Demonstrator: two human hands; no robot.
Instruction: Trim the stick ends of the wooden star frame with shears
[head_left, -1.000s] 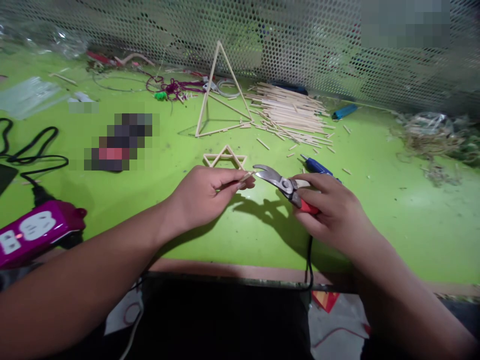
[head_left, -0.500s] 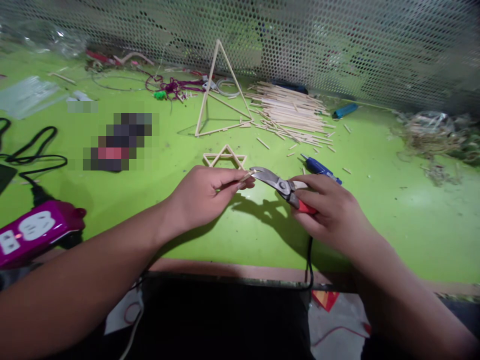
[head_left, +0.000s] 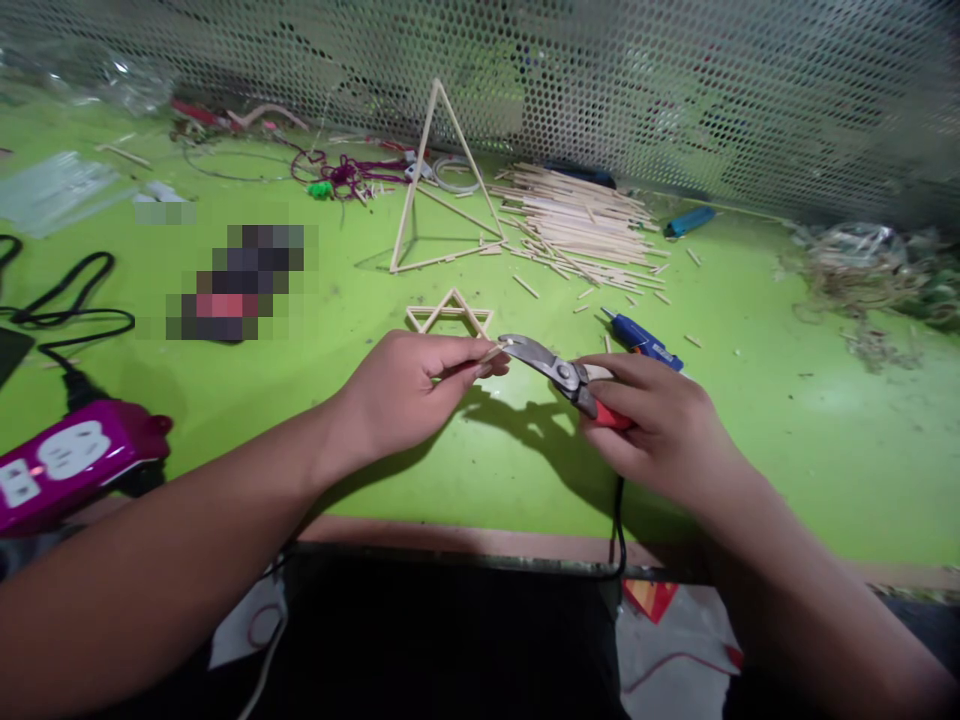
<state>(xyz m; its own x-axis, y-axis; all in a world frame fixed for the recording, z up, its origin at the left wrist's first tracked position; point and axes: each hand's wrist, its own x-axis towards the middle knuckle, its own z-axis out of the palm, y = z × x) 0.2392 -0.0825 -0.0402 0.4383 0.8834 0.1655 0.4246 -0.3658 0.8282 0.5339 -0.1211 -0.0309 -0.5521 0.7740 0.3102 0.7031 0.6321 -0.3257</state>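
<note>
Green workbench top (head_left: 780, 450) spreads beneath both hands, a wooden-stick star (head_left: 450, 314) lying just beyond them. The left hand (head_left: 405, 395) pinches a short wooden stick (head_left: 491, 353) between fingertips and thumb, its long axis running right toward the metal snips (head_left: 544, 360), which the right hand (head_left: 656, 425) clenches by the red handles. The stick's end sits at the blade tips, probably touching them – too small to be sure.
</note>
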